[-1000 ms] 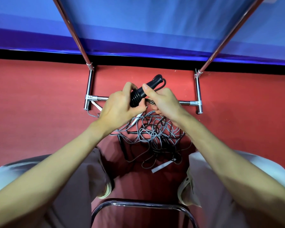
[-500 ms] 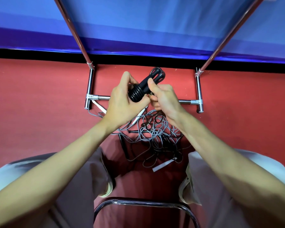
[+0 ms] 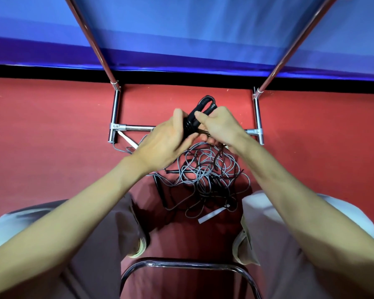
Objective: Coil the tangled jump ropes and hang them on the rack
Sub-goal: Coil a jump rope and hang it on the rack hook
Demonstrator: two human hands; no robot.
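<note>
- A pair of black ribbed jump-rope handles (image 3: 200, 114) sits at the centre of the frame, held side by side and pointing toward 1 o'clock, raised above the floor.
- The left hand (image 3: 164, 140) wraps its fingers round the lower end of the handles from the 8 o'clock side; the right hand (image 3: 219, 126) pinches them from 3 o'clock, thumb on top, with dark cord trailing down from beneath its palm.
- Directly at 6 o'clock of the hands, a tangled heap of thin grey and black jump-rope cord (image 3: 205, 173) lies on the red carpeted floor (image 3: 52, 130), with no neat coil visible in it.
- A chrome tubular rack (image 3: 117, 113) stands at 12 o'clock of the heap, its low crossbar passing just behind the hands; nothing is seen hanging on the parts of it in view.
- A white strip (image 3: 212, 215) lies at 5 o'clock of the tangle, and the chrome curved edge of a seat (image 3: 181, 263) shows at 6 o'clock.
- By this evidence the job appears to be in its early stage: one rope's handles are gathered, while untangling, coiling and hanging all seem left to do.
</note>
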